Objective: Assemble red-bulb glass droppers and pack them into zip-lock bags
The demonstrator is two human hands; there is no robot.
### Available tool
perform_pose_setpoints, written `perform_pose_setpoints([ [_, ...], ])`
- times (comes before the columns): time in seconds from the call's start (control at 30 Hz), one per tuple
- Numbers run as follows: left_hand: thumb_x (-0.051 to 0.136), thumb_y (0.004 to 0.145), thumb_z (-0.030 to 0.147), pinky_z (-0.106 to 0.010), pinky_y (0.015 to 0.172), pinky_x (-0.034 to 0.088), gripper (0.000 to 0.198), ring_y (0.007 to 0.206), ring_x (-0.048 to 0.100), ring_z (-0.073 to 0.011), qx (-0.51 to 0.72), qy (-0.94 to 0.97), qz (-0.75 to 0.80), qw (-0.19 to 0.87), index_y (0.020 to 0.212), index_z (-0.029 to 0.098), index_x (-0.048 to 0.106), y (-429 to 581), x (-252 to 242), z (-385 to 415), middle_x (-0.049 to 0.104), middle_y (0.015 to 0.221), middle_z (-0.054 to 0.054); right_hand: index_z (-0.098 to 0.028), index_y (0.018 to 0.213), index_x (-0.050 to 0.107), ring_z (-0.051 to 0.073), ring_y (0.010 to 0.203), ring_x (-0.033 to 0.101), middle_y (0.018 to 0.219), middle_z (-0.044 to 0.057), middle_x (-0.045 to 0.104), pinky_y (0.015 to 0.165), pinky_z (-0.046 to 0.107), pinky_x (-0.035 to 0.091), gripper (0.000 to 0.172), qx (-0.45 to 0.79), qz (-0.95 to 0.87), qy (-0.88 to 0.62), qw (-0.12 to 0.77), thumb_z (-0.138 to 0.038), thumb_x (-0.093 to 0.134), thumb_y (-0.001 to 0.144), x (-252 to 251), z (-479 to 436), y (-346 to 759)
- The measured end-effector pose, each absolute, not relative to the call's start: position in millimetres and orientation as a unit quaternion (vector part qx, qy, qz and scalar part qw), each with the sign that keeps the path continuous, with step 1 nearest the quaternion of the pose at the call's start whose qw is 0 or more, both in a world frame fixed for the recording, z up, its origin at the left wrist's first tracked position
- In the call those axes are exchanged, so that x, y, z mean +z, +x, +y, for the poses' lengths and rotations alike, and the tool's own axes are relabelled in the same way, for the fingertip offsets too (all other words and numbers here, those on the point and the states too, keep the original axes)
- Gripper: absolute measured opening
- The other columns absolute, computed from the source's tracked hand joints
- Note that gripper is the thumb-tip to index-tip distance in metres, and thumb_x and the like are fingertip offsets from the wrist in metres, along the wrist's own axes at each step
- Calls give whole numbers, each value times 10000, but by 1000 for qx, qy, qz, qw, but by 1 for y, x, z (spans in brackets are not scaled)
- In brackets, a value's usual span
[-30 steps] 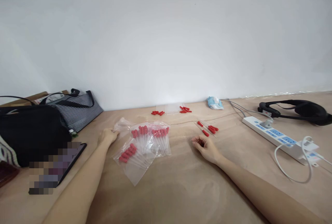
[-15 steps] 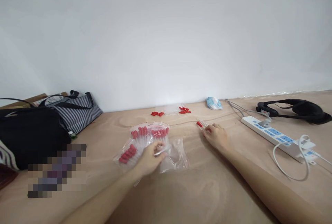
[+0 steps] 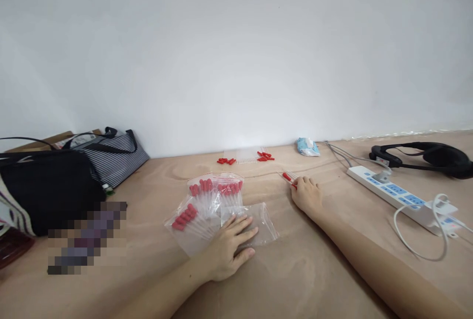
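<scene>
My left hand (image 3: 231, 249) lies palm down with its fingers spread, pressing on the near left part of a clear zip bag (image 3: 260, 223). Under and beyond that hand, zip bags (image 3: 192, 241) hold several droppers with red rubber bulbs (image 3: 185, 216); parts of these bags overlap. On the right, my right hand (image 3: 307, 194) rests on the table with its fingers curled over droppers (image 3: 287, 177). One red bulb and thin clear tubes stick out past its fingertips. The rest of those droppers is hidden beneath the hand.
Near the wall lie loose red bulbs (image 3: 226, 161) and clear tubes (image 3: 247, 160). A crumpled blue packet (image 3: 308, 147), a white power strip (image 3: 393, 193) with cables and a black headset (image 3: 424, 159) sit to the right. Dark bags (image 3: 48, 191) and a pixelated object (image 3: 86, 237) are at left.
My left hand has gone from a pinch on the clear bag to lying flat and spread on it. The clear bag now lies flatter, slightly further right. My right hand stays over the droppers.
</scene>
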State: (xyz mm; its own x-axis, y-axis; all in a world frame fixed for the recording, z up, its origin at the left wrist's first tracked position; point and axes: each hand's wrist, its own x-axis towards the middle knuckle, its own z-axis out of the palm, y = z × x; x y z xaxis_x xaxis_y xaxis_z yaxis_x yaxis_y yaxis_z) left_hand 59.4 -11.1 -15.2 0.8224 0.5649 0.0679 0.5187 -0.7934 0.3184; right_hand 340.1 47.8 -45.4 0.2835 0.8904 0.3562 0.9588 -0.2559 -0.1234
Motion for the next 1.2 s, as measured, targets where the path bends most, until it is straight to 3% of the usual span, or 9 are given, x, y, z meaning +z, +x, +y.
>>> perform_pose_setpoints([
  [0.23, 332, 898, 289, -457, 1056, 184, 401, 1274, 247, -197, 93, 935, 301, 163, 1297, 246, 322, 60, -13, -12, 316, 1379, -32, -144, 869, 607, 274, 929, 503, 939, 143, 604, 747, 366, 308, 255, -102, -585, -789, 157, -301, 410, 830, -50, 47, 339],
  [0.37, 360, 885, 272, -455, 1053, 200, 349, 1263, 272, -201, 108, 933, 301, 162, 1224, 207, 407, 60, -12, -12, 350, 1359, -54, -142, 890, 577, 254, 902, 512, 920, 132, 612, 761, 371, 329, 234, -97, -611, -741, 262, -265, 384, 844, -46, 40, 344],
  [0.5, 385, 872, 291, -455, 1039, 231, 351, 1270, 254, -217, 106, 932, 314, 148, 1203, 183, 438, 60, -13, -12, 330, 1367, -85, -175, 882, 547, 180, 785, 541, 875, 76, 612, 695, 296, 394, 224, 47, -751, -556, 353, -302, 364, 859, -35, 26, 363],
  [0.6, 397, 866, 293, -459, 1036, 237, 359, 1263, 269, -221, 104, 932, 315, 148, 1202, 176, 443, 61, -12, -12, 358, 1349, -95, -189, 822, 563, 175, 766, 535, 804, 59, 605, 709, 299, 401, 214, 84, -811, -482, 322, -332, 405, 846, -27, 12, 381],
  [0.97, 388, 868, 296, -469, 1034, 231, 378, 1262, 270, -228, 98, 936, 315, 127, 1223, 174, 429, 61, -15, -12, 360, 1347, -99, -180, 818, 573, 178, 760, 520, 782, 75, 599, 681, 306, 398, 250, 76, -865, -429, 247, -304, 364, 874, -16, -3, 365],
  [1.1, 366, 878, 308, -552, 1020, 150, 411, 1268, 248, -257, 76, 945, 302, 102, 1278, 215, 369, 65, -12, -12, 359, 1349, -93, -179, 832, 575, 156, 745, 524, 793, 68, 584, 679, 276, 405, 245, 124, -862, -414, 264, -304, 368, 875, -15, -6, 352],
  [1.2, 365, 880, 292, -557, 1006, 170, 438, 1268, 247, -260, 62, 951, 286, 100, 1313, 266, 303, 68, -9, -10, 337, 1363, -84, -181, 839, 588, 143, 733, 524, 804, 59, 575, 666, 261, 405, 206, 176, -849, -412, 278, -306, 425, 850, -17, -11, 341],
])
